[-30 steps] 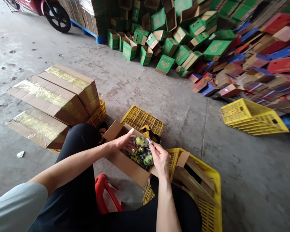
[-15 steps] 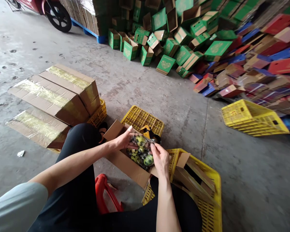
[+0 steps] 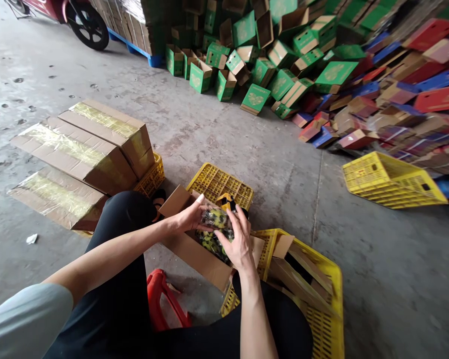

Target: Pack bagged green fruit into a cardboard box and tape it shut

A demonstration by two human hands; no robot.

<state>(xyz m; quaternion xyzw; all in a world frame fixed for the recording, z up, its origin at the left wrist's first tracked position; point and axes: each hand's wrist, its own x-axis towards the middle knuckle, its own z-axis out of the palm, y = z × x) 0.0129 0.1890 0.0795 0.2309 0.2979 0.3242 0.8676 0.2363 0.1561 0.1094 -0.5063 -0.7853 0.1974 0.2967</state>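
Our left sleeve point(image 3: 28, 319): pale grey-blue, short, plain cloth, loose hem near elbow. We wear black trousers point(image 3: 112, 279), plain, dark fabric covering both knees. Our footwear point(image 3: 158, 202): dark, partly hidden behind left knee. Left hand point(image 3: 192, 215), right hand point(image 3: 240, 245), forearms: bare.

The heap of green cartons point(image 3: 262, 72) sits at the far side of a gray concrete floor point(image 3: 277, 149). Left of the heap are a blue pallet point(image 3: 155, 61) stacked with brown cardboard point(image 3: 136, 31) and a red two-wheeler point(image 3: 56, 11); right of it, red and blue cartons point(image 3: 439, 98). Pale light brightens the floor leftward of the heap.
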